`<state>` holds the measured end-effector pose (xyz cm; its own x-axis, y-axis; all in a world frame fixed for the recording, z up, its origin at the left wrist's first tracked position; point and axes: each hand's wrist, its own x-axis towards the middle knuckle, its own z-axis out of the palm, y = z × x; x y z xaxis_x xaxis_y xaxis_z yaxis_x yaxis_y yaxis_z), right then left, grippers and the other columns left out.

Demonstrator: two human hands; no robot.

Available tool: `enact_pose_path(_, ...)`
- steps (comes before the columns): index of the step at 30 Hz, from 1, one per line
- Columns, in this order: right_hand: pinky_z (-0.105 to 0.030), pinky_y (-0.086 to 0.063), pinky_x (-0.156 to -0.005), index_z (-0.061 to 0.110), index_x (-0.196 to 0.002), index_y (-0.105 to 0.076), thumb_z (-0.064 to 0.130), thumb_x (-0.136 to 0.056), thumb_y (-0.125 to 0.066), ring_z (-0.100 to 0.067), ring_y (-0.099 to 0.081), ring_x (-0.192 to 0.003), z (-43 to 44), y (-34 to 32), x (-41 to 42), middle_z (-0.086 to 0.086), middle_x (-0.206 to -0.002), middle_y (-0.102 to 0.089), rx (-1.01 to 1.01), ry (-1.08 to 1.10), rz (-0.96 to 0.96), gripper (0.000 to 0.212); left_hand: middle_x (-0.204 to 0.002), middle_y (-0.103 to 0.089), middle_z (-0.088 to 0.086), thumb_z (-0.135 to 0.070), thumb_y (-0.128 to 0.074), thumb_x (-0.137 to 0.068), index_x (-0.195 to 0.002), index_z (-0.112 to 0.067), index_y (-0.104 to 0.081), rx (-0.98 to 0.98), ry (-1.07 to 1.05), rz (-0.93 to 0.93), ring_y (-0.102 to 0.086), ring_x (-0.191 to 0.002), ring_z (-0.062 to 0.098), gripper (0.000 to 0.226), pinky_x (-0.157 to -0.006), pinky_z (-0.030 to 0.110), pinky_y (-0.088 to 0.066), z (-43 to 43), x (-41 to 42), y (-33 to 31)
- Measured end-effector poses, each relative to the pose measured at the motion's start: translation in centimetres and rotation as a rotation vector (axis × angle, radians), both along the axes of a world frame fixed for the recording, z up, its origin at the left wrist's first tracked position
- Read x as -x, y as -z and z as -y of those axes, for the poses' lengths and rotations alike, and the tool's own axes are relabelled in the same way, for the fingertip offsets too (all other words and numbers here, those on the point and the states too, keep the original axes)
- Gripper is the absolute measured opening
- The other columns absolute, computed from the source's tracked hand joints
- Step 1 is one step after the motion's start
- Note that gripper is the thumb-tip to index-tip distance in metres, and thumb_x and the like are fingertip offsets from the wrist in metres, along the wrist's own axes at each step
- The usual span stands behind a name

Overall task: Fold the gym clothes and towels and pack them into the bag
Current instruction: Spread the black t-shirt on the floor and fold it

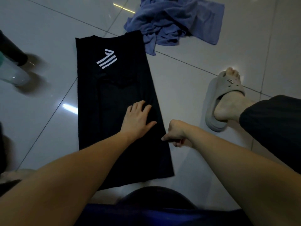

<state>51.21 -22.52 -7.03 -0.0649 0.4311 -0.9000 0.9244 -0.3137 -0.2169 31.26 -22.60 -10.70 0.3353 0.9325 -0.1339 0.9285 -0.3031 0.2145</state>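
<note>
Tiled floor bears black shirt with white striped logo.

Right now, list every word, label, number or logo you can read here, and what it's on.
No words or numbers are readable.
black shirt: white slanted-stripe logo, no letters.
grey slipper: small charm, too small to read.
blue towel: no label shows.
</note>
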Motion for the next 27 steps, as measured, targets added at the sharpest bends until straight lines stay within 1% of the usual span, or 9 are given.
enact_pose_path(3,-0.038,-0.054,-0.054,0.0,-0.077,-0.057,0.027,-0.088,-0.078,-0.027,-0.058,-0.043,0.9,-0.6,-0.4,-0.018,-0.06,-0.065,0.1,-0.087,0.055,0.035,-0.169,-0.004,0.013,-0.085,-0.03,-0.086,-0.162,-0.018,-0.008,0.137,0.105,-0.208,-0.005,-0.155,0.032,0.103,-0.124,0.055,-0.008,0.9,-0.3,0.5)
enact_pose_path(7,-0.035,-0.056,-0.07,0.012,-0.071,-0.055,0.049,-0.078,-0.082,-0.027,-0.066,-0.068,1.8,-1.3,-0.2,-0.004,-0.065,-0.063,-0.088,-0.424,0.24,0.046,-0.169,0.005,0.014,-0.091,-0.029,-0.081,-0.162,-0.015,0.006,0.175,0.114,-0.285,0.002,-0.156,0.033,0.116,-0.124,0.058,-0.005,1.4,-0.4,0.1)
enact_pose_path(12,-0.036,-0.056,-0.075,0.009,-0.075,-0.056,0.047,-0.082,-0.075,-0.032,-0.067,-0.081,1.6,-1.9,-0.3,-0.011,-0.083,-0.069,-0.256,-0.481,0.175,0.042,-0.161,-0.029,0.014,-0.057,-0.052,-0.093,-0.156,-0.015,-0.027,0.03,0.123,-0.143,-0.031,-0.146,0.03,0.08,-0.122,0.048,-0.024,3.0,2.4,-1.5)
enact_pose_path(14,-0.036,-0.049,-0.077,0.017,-0.083,-0.054,0.042,-0.09,-0.064,-0.036,-0.065,-0.097,0.8,-2.2,0.2,-0.015,-0.101,-0.068,-0.491,-0.555,0.11,0.028,-0.142,-0.048,0.012,-0.044,-0.056,-0.091,-0.143,-0.014,-0.045,-0.037,0.207,-0.131,-0.05,-0.126,0.029,0.061,-0.109,0.043,-0.041,4.0,4.8,-2.1)
enact_pose_path(17,-0.038,-0.048,-0.076,0.019,-0.093,-0.052,0.042,-0.094,-0.058,-0.035,-0.064,-0.102,-0.2,-3.4,1.9,-0.011,-0.109,-0.063,-0.686,-0.842,0.009,0.024,-0.108,-0.06,0.007,-0.038,-0.06,-0.088,-0.117,-0.015,-0.058,0.019,0.434,-0.169,-0.064,-0.092,0.026,0.037,-0.079,0.039,-0.054,6.3,9.4,-3.3)
enact_pose_path(19,-0.039,-0.051,-0.078,0.014,-0.105,-0.06,0.042,-0.094,-0.057,-0.034,-0.064,-0.1,0.3,-4.3,3.3,-0.009,-0.112,-0.062,-0.684,-1.115,-0.059,0.03,-0.1,-0.065,0.005,-0.037,-0.06,-0.089,-0.108,-0.017,-0.061,0.148,0.556,-0.253,-0.067,-0.086,0.028,0.028,-0.072,0.039,-0.055,8.6,12.6,-4.5)
enact_pose_path(21,-0.038,-0.051,-0.079,0.013,-0.109,-0.065,0.04,-0.095,-0.057,-0.033,-0.065,-0.098,2.2,-4.5,4.2,-0.009,-0.112,-0.064,-0.617,-1.325,-0.108,0.031,-0.108,-0.066,0.004,-0.042,-0.054,-0.095,-0.113,-0.019,-0.062,0.298,0.561,-0.371,-0.067,-0.095,0.026,0.03,-0.078,0.039,-0.054,11.2,15.2,-5.9)
enact_pose_path(24,-0.038,-0.053,-0.08,0.013,-0.107,-0.069,0.042,-0.095,-0.058,-0.034,-0.066,-0.098,6.1,-3.1,4.1,-0.011,-0.109,-0.068,-0.436,-1.448,-0.102,0.033,-0.124,-0.061,-0.001,-0.054,-0.051,-0.098,-0.13,-0.023,-0.057,0.446,0.482,-0.494,-0.062,-0.11,0.022,0.045,-0.09,0.036,-0.049,13.9,17.7,-6.3)
enact_pose_path(27,-0.039,-0.052,-0.08,0.011,-0.111,-0.066,0.051,-0.095,-0.058,-0.033,-0.064,-0.098,8.4,-1.9,3.7,-0.011,-0.11,-0.063,-0.352,-1.438,-0.114,0.044,-0.128,-0.059,-0.002,-0.06,-0.06,-0.091,-0.134,-0.025,-0.056,0.514,0.368,-0.432,-0.06,-0.111,0.021,0.056,-0.09,0.034,-0.05,14.5,18.1,-5.5)
